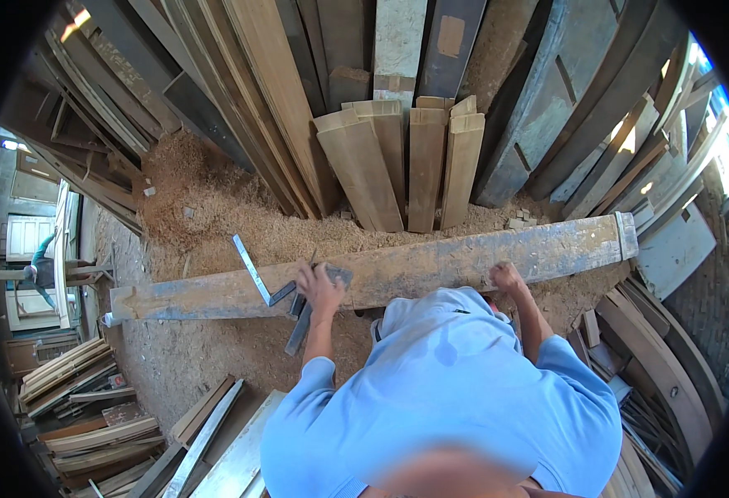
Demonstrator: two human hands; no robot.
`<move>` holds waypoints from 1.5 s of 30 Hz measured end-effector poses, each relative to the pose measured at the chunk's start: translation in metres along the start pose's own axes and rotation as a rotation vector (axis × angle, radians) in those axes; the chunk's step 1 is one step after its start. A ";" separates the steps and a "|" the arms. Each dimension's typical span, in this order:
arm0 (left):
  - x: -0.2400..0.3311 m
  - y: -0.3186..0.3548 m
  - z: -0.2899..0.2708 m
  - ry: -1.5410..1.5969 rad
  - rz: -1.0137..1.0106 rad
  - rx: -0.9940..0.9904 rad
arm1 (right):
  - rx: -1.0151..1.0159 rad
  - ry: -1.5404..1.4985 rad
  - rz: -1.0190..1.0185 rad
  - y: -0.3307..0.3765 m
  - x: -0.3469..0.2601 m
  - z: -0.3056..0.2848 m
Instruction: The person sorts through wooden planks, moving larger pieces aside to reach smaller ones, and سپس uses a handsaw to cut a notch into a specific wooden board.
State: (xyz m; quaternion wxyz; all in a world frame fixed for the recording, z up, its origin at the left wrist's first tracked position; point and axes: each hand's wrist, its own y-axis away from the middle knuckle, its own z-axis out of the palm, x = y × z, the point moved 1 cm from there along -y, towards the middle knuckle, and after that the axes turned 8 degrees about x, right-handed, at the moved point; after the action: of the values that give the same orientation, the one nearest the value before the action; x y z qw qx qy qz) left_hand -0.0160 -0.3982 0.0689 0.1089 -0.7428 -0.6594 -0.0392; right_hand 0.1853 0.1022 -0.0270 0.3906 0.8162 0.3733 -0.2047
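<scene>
A long worn plank (pixel 431 264) lies crosswise in front of me, grey and brown with scuffed paint. My left hand (pixel 321 292) is over its near left part, fingers bent on a dark block (pixel 339 275) that is partly hidden by the hand. Just left of that hand lies a try square (pixel 251 270) with a pale metal blade and a dark stock. A dark flat bar (pixel 297 332) sticks out past the plank's near edge below my left hand. My right hand (pixel 509 278) is curled at the near edge right of my body; anything inside it is hidden.
Short pale wood pieces (pixel 427 166) stand beyond the plank, among tall leaning boards (pixel 269 100). Wood shavings (pixel 207 199) cover the ground there. Stacked timber (pixel 103 440) lies at the near left, curved boards (pixel 663 373) at the right. Another person (pixel 42 272) is far left.
</scene>
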 end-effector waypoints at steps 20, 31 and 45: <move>0.115 0.030 0.080 0.153 0.338 -0.754 | -0.752 -1.088 -1.586 0.224 -0.463 -0.216; 0.120 0.030 0.091 0.115 0.409 -0.788 | 0.223 -0.476 0.231 0.024 -0.083 -0.002; 0.142 0.038 0.070 -0.061 0.378 -0.789 | 0.104 -0.127 0.480 0.122 0.059 0.047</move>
State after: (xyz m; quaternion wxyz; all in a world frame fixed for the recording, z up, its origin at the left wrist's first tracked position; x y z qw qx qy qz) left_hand 0.0338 -0.2491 0.0257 -0.1975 -0.8359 -0.4495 -0.2456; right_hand 0.3145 0.0407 -0.0331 0.4080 0.8860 0.1325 -0.1759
